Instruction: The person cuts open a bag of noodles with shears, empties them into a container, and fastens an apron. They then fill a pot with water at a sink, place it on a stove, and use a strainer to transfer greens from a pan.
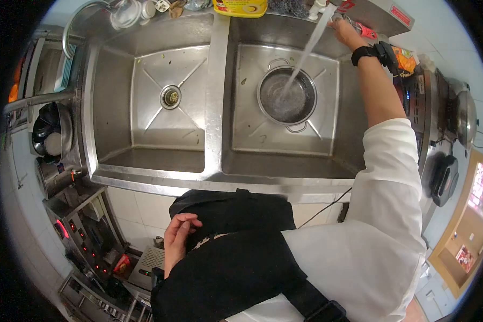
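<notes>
My right hand (348, 33) reaches to the back of the right basin, beside the running tap (317, 8). Its fingers are bent round something I cannot make out, close to a bottle with a red label (367, 31). A stream of water (309, 49) falls slantwise into a round metal pot (312, 91) with two loop handles, which stands on the basin floor and holds water. Low in front of the black apron (236, 212), my left hand (179, 234) hangs with its fingers curled together and nothing visible in them.
The left basin (150, 126) has a drain (170, 97) with bits of food in it. A yellow container (240, 7) stands on the back ledge. Black bowls (49, 134) sit at the left; an orange packet (405, 60) lies behind my right forearm.
</notes>
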`<state>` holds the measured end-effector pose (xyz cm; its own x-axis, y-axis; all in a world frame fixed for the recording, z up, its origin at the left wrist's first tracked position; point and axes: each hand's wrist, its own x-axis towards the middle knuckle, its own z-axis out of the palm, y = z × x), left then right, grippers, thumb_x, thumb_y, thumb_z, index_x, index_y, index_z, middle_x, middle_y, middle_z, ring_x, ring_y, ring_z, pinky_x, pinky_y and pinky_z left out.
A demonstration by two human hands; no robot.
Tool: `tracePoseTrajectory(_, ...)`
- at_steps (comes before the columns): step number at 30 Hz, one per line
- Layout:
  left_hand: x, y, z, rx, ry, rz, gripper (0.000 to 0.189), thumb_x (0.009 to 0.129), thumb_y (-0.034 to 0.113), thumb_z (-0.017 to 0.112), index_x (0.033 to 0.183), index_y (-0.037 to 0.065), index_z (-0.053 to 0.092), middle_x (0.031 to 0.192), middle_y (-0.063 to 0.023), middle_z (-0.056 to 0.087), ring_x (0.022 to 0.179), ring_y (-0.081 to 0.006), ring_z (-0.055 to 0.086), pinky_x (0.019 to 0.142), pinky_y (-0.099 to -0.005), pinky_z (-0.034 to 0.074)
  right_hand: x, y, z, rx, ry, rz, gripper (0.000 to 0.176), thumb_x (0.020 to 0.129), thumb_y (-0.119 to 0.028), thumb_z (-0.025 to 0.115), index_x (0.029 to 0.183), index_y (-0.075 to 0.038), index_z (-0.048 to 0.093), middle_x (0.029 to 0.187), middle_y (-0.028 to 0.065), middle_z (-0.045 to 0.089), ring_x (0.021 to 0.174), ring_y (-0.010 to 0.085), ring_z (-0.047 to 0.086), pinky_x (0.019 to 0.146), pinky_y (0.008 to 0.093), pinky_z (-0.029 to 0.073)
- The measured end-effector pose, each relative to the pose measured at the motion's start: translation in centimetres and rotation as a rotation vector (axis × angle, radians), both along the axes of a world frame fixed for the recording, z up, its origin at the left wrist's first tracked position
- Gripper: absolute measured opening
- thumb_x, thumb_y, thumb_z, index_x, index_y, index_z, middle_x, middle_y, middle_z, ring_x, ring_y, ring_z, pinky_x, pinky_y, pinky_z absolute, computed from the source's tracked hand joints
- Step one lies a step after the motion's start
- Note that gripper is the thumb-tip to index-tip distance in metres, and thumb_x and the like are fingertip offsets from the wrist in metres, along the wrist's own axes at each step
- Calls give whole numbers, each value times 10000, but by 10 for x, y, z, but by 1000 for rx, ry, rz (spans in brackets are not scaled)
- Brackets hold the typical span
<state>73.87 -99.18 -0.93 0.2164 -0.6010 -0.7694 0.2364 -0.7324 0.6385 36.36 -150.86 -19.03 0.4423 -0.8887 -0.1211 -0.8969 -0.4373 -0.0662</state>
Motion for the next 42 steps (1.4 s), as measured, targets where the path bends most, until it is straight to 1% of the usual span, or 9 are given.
tracePoseTrajectory(6, 2, 1, -4, -19, 9, -11, 175, 865, 146, 435, 962, 52, 546, 842, -18, 573, 814, -77, 505, 723, -201, 336, -20, -16, -31, 281, -338, -326, 379, 763, 23, 459, 1118, -83, 539, 896, 232, 586, 799, 247, 570, 754, 341, 411)
tracePoseTrajectory(9, 2, 0, -4, -21, 11, -15, 175, 864, 143, 433, 963, 53, 546, 843, -15, 573, 814, -74, 504, 722, -200, 336, -19, -5, -28, 256, -549, -310, 392, 826, -374, 513, 827, 18, 522, 655, 96, 497, 536, 166, 439, 493, 308, 337)
tracePoseTrajectory(13, 3, 0, -6, -22, 12, -20, 176, 864, 141, 430, 965, 55, 545, 844, -13, 573, 815, -73, 504, 724, -199, 339, -27, -7, -35, 146, -412, -205, 274, 808, -199, 518, 1050, -72, 546, 636, 105, 502, 541, 193, 482, 536, 337, 389)
tracePoseTrajectory(17, 2, -3, -2, 7, 9, -22, 177, 866, 142, 427, 966, 57, 545, 846, -13, 573, 816, -74, 504, 727, -199, 341, -66, -52, -106, 226, -537, -142, 514, 755, -10, 489, 1201, -265, 490, 661, 130, 523, 599, 223, 534, 610, 348, 427)
tracePoseTrajectory(21, 2, -3, -3, 7, 10, -32, 178, 868, 150, 428, 966, 57, 545, 849, -14, 573, 822, -78, 508, 731, -203, 345, -70, -53, -114, 276, -556, -201, 498, 746, -8, 493, 1183, -246, 510, 658, 144, 531, 601, 231, 546, 618, 347, 425)
tracePoseTrajectory(24, 3, -2, -4, 1, 14, -34, 181, 870, 159, 433, 965, 54, 545, 850, -17, 573, 825, -81, 511, 734, -208, 348, -41, -5, -54, -96, -358, 59, 371, 797, -103, 502, 1158, -182, 533, 603, 105, 502, 553, 212, 504, 591, 352, 398)
tracePoseTrajectory(30, 3, -4, -2, -13, 3, -52, 183, 871, 163, 437, 963, 50, 546, 847, -21, 573, 823, -86, 512, 736, -212, 350, -25, 5, -30, 323, -577, -427, 353, 874, -314, 456, 1091, -50, 543, 631, 32, 454, 547, 161, 403, 531, 333, 329)
tracePoseTrajectory(32, 3, -5, -2, -8, 4, -61, 182, 871, 160, 434, 963, 50, 546, 846, -21, 572, 822, -86, 511, 736, -212, 349, -26, 8, -26, 190, -276, -172, 571, 749, 54, 407, 1239, -237, 446, 789, 190, 578, 683, 192, 512, 709, 297, 428)
tracePoseTrajectory(42, 4, -4, -4, -17, -5, -53, 182, 867, 152, 430, 964, 51, 546, 841, -24, 573, 815, -86, 504, 726, -209, 343, -24, 19, -18, 125, -337, -85, 517, 746, 12, 442, 1207, -218, 484, 752, 133, 602, 664, 184, 557, 648, 281, 440)
